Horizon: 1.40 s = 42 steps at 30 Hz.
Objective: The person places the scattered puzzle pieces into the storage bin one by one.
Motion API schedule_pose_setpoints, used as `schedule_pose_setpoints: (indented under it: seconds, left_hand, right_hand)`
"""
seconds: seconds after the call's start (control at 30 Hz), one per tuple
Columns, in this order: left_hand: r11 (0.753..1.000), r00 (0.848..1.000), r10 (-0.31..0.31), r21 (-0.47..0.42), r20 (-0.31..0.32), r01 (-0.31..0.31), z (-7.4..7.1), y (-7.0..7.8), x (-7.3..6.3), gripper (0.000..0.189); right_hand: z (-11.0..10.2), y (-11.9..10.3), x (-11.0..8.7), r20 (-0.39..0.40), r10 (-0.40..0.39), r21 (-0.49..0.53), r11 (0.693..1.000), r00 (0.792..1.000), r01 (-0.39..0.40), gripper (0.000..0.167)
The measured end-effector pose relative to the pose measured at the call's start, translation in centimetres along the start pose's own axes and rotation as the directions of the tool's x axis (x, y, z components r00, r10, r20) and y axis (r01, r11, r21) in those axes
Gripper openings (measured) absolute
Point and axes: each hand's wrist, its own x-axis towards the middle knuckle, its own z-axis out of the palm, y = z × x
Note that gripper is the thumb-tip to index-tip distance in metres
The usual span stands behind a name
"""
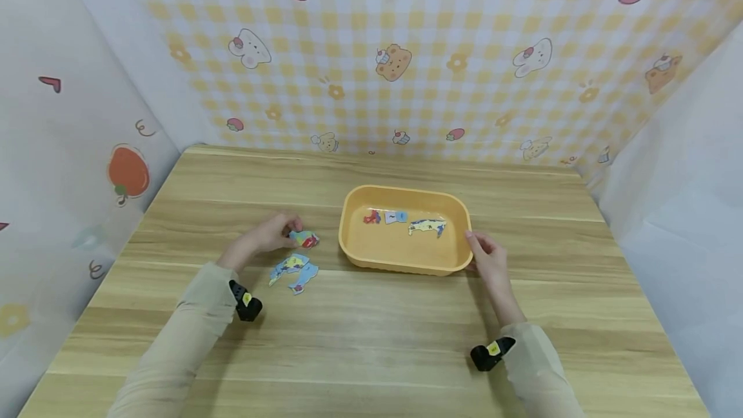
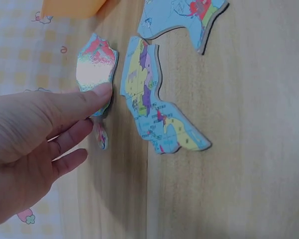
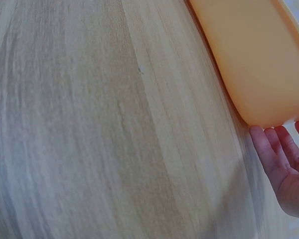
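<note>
My left hand [image 1: 274,233] pinches a colourful map puzzle piece [image 2: 95,67] between thumb and fingers, left of a yellow plastic tray [image 1: 400,264]. Glare hides part of its print. In the left wrist view, a small piece [image 2: 101,135] shows below the fingertips. Close by on the table lie a curved map piece [image 2: 139,79] and a light-blue piece [image 1: 306,276]. At the tray's right end, my right hand [image 1: 492,262] grips the rim, thumb on top and fingers against the outer wall. Inside the tray are a red piece [image 1: 372,217], a blue-white piece [image 1: 396,217] and a yellow-blue piece [image 1: 427,228].
The wooden table [image 1: 371,340] runs back to a checked yellow cloth [image 1: 348,108] with cartoon prints. White cloth walls stand at the left [image 1: 69,115] and right [image 1: 685,147]. A black camera is strapped to each wrist.
</note>
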Motion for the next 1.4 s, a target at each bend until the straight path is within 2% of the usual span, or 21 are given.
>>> schedule_pose_setpoints:
  seconds: [0.07, 0.3, 0.43, 0.77, 0.97, 1.13, 1.4]
  left_hand:
    - [0.999, 1.0, -0.007, -0.032, -0.001, 0.007, -0.2, -0.1, -0.1, 0.018]
    - [0.998, 1.0, -0.01, -0.057, 0.002, 0.01, -1.1, -0.2, -0.7, 0.016]
    - [0.996, 0.999, -0.045, -0.074, -0.015, 0.043, -1.1, -0.3, -0.7, 0.015]
    - [0.993, 0.996, -0.054, -0.108, -0.069, 0.047, -1.4, 0.5, -0.6, 0.014]
    - [0.992, 0.995, -0.05, -0.117, -0.087, 0.04, -1.3, 1.3, -0.4, 0.016]
    - [0.989, 0.99, -0.051, -0.142, -0.129, 0.033, -1.1, 1.8, -0.1, 0.017]
    - [0.982, 0.982, -0.06, -0.186, -0.177, 0.026, -0.9, 2.7, 0.9, 0.019]
  right_hand:
    - [0.0, 0.0, 0.0, 0.0, -0.001, -0.003, 1.0, 1.0, 0.001, 0.051]
    - [-0.1, -0.1, 0.0, 0.0, -0.007, 0.001, 1.0, 1.0, 0.007, 0.051]
    - [-0.1, -0.1, 0.0, 0.002, -0.003, 0.004, 1.0, 1.0, 0.003, 0.051]
    - [0.0, -0.1, -0.1, -0.002, -0.011, -0.006, 1.0, 1.0, 0.011, 0.054]
    - [0.0, 0.0, 0.0, -0.004, -0.009, 0.0, 1.0, 1.0, 0.009, 0.054]
    - [0.0, 0.0, 0.0, 0.003, -0.003, -0.001, 1.0, 1.0, 0.003, 0.053]
    - [0.0, 0.1, 0.1, 0.001, 0.003, -0.009, 1.0, 1.0, -0.003, 0.052]
